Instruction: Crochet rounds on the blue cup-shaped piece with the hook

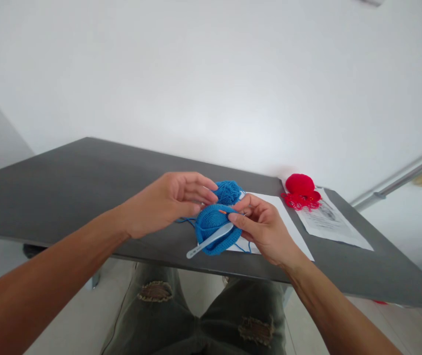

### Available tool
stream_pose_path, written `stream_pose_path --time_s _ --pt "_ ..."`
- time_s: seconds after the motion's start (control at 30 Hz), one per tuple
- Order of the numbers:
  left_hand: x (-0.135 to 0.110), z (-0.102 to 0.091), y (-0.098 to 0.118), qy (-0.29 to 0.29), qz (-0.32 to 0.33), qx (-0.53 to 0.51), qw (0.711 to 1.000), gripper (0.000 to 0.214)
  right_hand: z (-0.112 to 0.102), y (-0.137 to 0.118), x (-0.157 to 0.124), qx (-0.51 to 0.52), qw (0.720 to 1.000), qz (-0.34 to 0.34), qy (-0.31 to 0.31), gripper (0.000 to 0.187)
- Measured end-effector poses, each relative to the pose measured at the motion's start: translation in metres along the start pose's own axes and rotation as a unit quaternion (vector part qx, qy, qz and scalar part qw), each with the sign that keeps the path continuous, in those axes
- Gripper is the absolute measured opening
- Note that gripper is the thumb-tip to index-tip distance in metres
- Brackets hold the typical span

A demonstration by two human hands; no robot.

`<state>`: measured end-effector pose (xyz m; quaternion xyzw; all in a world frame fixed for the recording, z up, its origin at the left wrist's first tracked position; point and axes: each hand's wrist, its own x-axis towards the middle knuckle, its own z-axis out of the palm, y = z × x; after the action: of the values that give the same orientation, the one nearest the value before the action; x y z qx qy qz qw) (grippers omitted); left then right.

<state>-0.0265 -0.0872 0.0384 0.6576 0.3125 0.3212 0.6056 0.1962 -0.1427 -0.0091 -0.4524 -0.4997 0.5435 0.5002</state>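
Note:
A round, cupped blue crochet piece [207,217] is held up over the table's front edge. My right hand [261,222] pinches its right rim between thumb and fingers. Across the piece lies a crochet hook [211,240] with a pale grey handle, its upper end reaching toward my right fingertips. A small orange bit [222,212] shows at the rim; its kind is unclear. My left hand [183,195] is open at the upper left of the piece, fingers stretched out; whether it touches the rim is hard to tell. Behind both sits a ball of blue yarn [228,192].
White paper [288,224] lies under the work on the dark grey table [96,177]. Farther right, a printed sheet [338,224] bears a red yarn ball [299,184] and loose red strands. A white wall [196,88] stands behind the table, and my legs are below its front edge.

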Motion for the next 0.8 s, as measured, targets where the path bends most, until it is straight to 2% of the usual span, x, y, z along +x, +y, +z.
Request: stream_pose_path --time_s 0.07,0.1,0.13,0.17,0.23,0.27,0.3,0.37,0.43,0.5,0.57,0.63,0.8 --pt "-0.01 0.001 -0.001 0.185 0.065 -0.026 0.98 0.028 -0.001 0.002 0.002 0.02 0.999 -0.012 0.04 0.044" --pt "-0.017 0.004 -0.004 0.258 0.084 -0.043 0.961 0.023 -0.001 0.003 0.003 0.028 0.998 -0.019 0.058 0.044" --pt "-0.025 0.009 -0.008 0.294 0.082 -0.064 0.95 0.018 -0.001 0.003 0.004 0.037 0.996 -0.027 0.074 0.044" --pt "-0.033 0.015 -0.014 0.268 0.044 -0.083 0.959 0.016 -0.001 0.004 0.005 0.044 0.995 -0.034 0.088 0.045" --pt "-0.046 0.03 -0.027 0.122 -0.094 -0.104 0.983 0.015 0.002 0.005 0.007 0.059 0.991 -0.049 0.11 0.046" --pt "-0.05 0.038 -0.033 0.08 -0.128 -0.133 0.98 0.025 0.004 0.006 0.007 0.065 0.989 -0.056 0.117 0.046" --pt "-0.051 0.047 -0.039 0.068 -0.142 -0.171 0.973 0.034 0.007 0.007 0.007 0.07 0.988 -0.061 0.122 0.045" --pt "-0.048 0.061 -0.048 0.097 -0.137 -0.247 0.954 0.043 0.014 0.011 0.007 0.077 0.987 -0.066 0.124 0.044" --pt "-0.038 0.07 -0.052 0.152 -0.097 -0.299 0.937 0.041 0.023 0.015 0.005 0.078 0.989 -0.062 0.113 0.044" --pt "-0.027 0.074 -0.051 0.206 -0.057 -0.325 0.921 0.037 0.029 0.019 0.003 0.073 0.991 -0.052 0.097 0.045" --pt "-0.021 0.074 -0.048 0.236 -0.034 -0.325 0.915 0.033 0.031 0.022 0.001 0.06 0.995 -0.039 0.073 0.046" --pt "-0.018 0.071 -0.045 0.237 -0.029 -0.31 0.92 0.029 0.028 0.021 0.0 0.035 0.998 -0.019 0.04 0.046" --pt "-0.021 0.051 -0.043 0.193 -0.054 -0.266 0.943 0.024 0.003 0.002 -0.003 -0.066 0.994 0.044 -0.073 0.044"
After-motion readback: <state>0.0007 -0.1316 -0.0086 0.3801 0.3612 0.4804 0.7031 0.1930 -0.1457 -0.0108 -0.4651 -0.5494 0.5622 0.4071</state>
